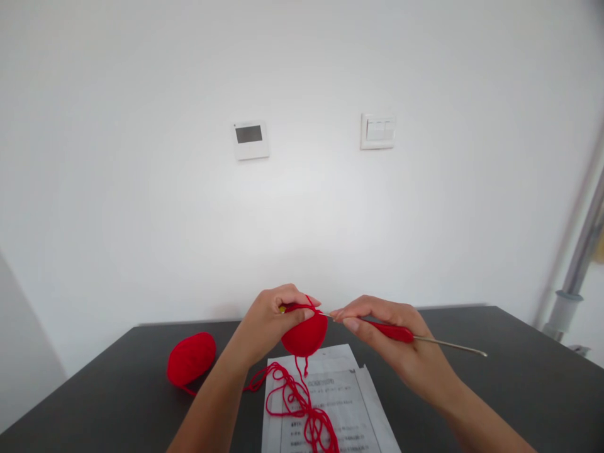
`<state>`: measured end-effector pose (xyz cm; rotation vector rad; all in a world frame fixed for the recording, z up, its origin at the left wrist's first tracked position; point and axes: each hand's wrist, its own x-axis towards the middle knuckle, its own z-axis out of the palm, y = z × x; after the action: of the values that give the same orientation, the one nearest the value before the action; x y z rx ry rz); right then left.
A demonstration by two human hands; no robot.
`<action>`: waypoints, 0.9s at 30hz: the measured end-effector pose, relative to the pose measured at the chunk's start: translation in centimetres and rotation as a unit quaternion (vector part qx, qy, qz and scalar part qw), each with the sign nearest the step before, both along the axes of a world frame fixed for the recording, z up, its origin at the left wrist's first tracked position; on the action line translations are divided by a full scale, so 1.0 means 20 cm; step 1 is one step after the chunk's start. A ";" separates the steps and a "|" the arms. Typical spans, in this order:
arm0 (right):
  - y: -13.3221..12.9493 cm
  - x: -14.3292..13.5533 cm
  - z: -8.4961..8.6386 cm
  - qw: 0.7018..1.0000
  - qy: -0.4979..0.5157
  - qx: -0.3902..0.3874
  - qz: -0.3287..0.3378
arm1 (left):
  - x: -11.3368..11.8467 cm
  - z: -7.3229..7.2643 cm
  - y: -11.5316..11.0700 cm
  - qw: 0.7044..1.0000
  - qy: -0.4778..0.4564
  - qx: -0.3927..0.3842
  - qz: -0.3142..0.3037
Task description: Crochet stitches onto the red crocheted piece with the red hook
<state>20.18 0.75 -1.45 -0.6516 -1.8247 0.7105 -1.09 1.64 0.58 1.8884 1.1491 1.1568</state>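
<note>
While a ball of red yarn (pixel 191 358) lies at the left on the dark table (pixel 519 377), the left hand (pixel 268 321) pinches a round red crochet piece (pixel 305 335) above the printed sheets (pixel 349 396). Loose yarn (pixel 302 402) trails over them. To the right, the right hand (pixel 391 340) pinches a red-handled crochet hook (pixel 401 333), its tip at the piece.
</note>
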 end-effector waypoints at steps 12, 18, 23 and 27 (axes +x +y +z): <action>0.02 -0.04 -0.01 0.946 -0.001 0.318 0.066 | -0.02 0.02 -0.02 0.959 -0.152 -0.181 -0.158; 0.04 -0.05 -0.01 0.907 -0.049 0.417 0.023 | 0.00 0.02 -0.04 0.954 -0.157 -0.204 -0.154; 0.05 -0.04 -0.03 0.913 -0.063 0.402 0.022 | 0.01 0.03 -0.04 0.974 -0.115 -0.163 -0.106; 0.04 -0.03 -0.03 0.937 -0.047 0.346 0.015 | 0.02 0.03 -0.03 0.980 -0.114 -0.140 -0.083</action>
<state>19.60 1.57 -2.12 -0.1884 -2.0051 0.0205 -0.76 0.95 1.22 1.5619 0.9532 1.0288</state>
